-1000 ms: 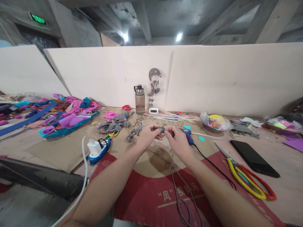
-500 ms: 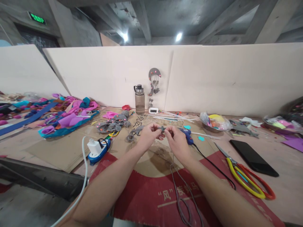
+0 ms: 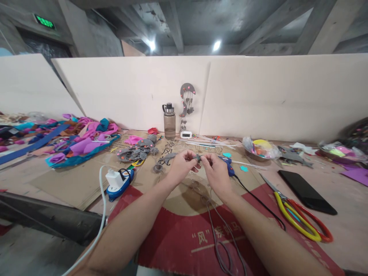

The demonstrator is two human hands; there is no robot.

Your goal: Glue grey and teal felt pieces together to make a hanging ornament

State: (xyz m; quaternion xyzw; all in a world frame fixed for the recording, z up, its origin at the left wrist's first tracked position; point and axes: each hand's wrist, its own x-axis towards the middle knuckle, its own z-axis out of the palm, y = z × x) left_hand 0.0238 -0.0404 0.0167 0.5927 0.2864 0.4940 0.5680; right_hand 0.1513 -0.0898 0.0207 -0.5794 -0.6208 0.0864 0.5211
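A small dark grey felt piece [image 3: 197, 157] is pinched between my two hands above the cardboard; its exact shape is too small to tell. My left hand [image 3: 183, 164] grips it from the left, fingers curled. From the other side, my right hand [image 3: 215, 168] holds its edge between thumb and fingers. A grey cord [image 3: 220, 243] trails below my hands over the red printed part of the cardboard [image 3: 178, 234]. Just behind my right hand lies a blue glue gun [image 3: 230, 167], partly hidden by it. Grey felt pieces with pink dots [image 3: 138, 150] are heaped to the left.
Yellow-and-red-handled scissors [image 3: 299, 216] and a black phone [image 3: 307, 191] lie at right. A blue-white power strip [image 3: 120, 186] with a white cable is at left. A bottle [image 3: 169, 122], a small clock [image 3: 186, 134] and a grey felt hanging [image 3: 187, 99] are at the back board.
Both hands stay almost in place, still pinching the grey felt piece. The fingers of my right hand have shifted very slightly; nothing else visibly moves.
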